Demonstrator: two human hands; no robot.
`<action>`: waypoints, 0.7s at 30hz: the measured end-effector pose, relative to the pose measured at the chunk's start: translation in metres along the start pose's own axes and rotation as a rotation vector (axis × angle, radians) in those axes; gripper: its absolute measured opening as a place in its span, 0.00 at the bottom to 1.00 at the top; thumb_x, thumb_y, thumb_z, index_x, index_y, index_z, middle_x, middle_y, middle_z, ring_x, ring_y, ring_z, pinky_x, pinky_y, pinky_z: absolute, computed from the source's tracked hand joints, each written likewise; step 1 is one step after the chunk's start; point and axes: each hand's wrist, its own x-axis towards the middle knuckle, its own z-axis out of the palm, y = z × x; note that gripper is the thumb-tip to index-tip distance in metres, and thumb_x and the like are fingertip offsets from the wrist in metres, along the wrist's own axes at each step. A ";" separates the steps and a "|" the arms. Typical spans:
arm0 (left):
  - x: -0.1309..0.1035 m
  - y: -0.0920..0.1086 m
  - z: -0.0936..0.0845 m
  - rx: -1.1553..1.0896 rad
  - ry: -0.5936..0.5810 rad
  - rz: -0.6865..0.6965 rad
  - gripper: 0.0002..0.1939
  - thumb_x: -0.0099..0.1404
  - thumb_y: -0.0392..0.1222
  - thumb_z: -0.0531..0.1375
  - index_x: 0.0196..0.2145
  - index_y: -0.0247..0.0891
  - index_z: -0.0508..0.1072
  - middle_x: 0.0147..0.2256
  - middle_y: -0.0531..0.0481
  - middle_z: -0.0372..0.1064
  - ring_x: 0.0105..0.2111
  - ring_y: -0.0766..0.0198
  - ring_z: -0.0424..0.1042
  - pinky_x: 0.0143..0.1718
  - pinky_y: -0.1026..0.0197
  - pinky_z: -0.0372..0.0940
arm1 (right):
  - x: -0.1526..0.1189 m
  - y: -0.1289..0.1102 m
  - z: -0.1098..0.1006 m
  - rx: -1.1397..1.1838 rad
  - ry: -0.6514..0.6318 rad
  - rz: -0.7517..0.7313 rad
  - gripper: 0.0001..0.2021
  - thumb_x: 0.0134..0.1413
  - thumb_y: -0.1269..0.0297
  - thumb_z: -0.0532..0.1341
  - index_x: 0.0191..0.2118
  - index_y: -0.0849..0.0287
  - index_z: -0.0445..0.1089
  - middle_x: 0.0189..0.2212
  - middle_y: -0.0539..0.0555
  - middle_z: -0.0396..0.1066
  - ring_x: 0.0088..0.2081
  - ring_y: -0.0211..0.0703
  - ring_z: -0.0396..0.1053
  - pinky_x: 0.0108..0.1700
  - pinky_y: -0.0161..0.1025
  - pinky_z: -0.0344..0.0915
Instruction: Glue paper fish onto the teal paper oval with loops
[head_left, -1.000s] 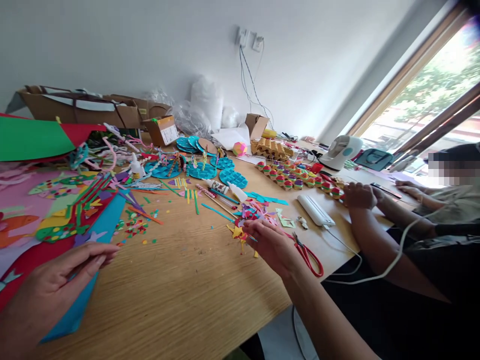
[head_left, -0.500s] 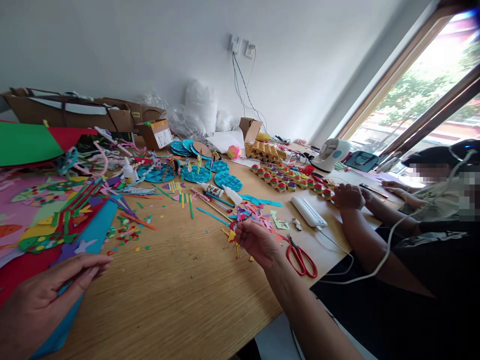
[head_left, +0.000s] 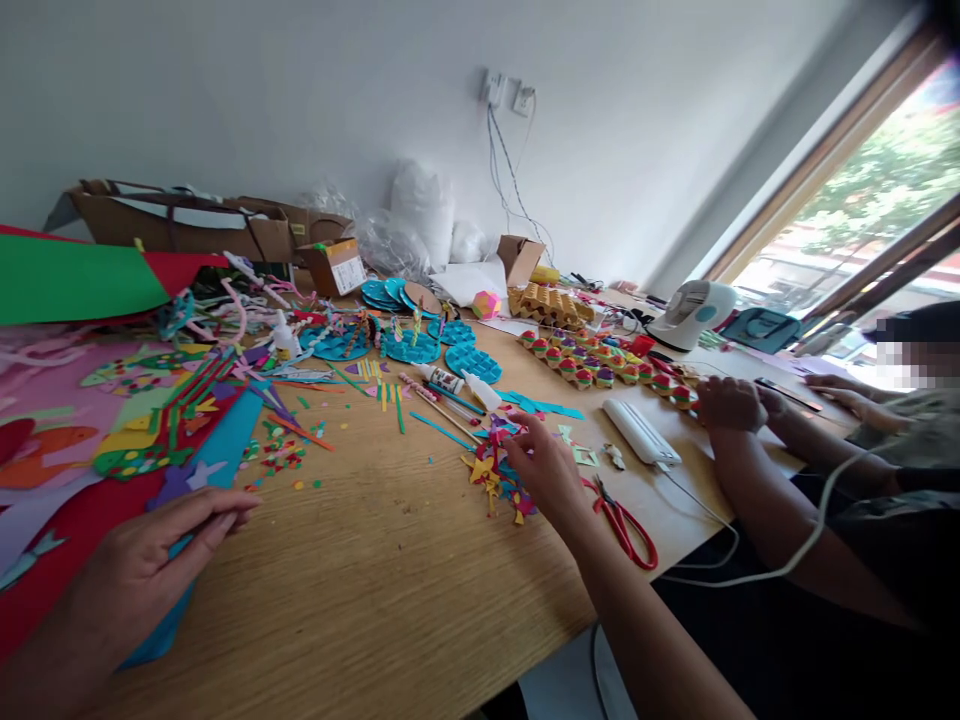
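My left hand (head_left: 161, 550) is at the lower left, above the edge of a blue sheet (head_left: 169, 610). Its thumb lies against the bent fingers; anything between them is hidden or too small to make out. My right hand (head_left: 551, 470) reaches over a heap of small coloured scraps (head_left: 491, 475), with fingers loosely bent and apart and nothing visible in them. Just right of that wrist lie red-handled scissors (head_left: 630, 530). Beyond the heap are a white glue bottle (head_left: 482, 390), a thin wooden stick (head_left: 450, 420) and blue strips (head_left: 544, 405).
Paper fish shapes (head_left: 139, 440) cover sheets at left. Blue round pieces (head_left: 472, 362), egg cartons with painted cups (head_left: 577, 360) and a box (head_left: 334, 268) stand farther back. At right are a white power bank (head_left: 637, 430), a cable (head_left: 799, 565) and a person's forearm (head_left: 750, 480).
My view has turned slightly left, shifting everything rightward. My right hand's fingers have gone from pinched together to looser and apart over the scraps. The left hand keeps its shape.
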 end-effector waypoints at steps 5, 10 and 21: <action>0.008 0.026 -0.017 -0.115 -0.009 0.036 0.11 0.56 0.47 0.54 0.29 0.41 0.74 0.25 0.54 0.75 0.24 0.66 0.74 0.27 0.70 0.68 | -0.002 0.008 -0.001 -0.361 -0.049 -0.136 0.26 0.46 0.75 0.52 0.54 0.57 0.60 0.47 0.58 0.68 0.49 0.51 0.62 0.46 0.47 0.59; 0.007 0.019 -0.019 -0.124 -0.030 -0.021 0.12 0.58 0.47 0.53 0.31 0.39 0.73 0.27 0.51 0.75 0.27 0.64 0.74 0.30 0.68 0.68 | -0.009 0.009 -0.011 -0.315 -0.091 -0.114 0.18 0.50 0.69 0.54 0.48 0.56 0.64 0.37 0.54 0.73 0.44 0.50 0.66 0.46 0.48 0.60; 0.005 0.016 -0.002 0.032 0.078 0.234 0.09 0.63 0.38 0.50 0.35 0.39 0.70 0.33 0.50 0.72 0.34 0.64 0.72 0.38 0.63 0.67 | -0.012 0.001 -0.011 -0.304 0.292 -0.508 0.17 0.55 0.69 0.50 0.50 0.59 0.63 0.49 0.61 0.66 0.49 0.52 0.64 0.48 0.52 0.63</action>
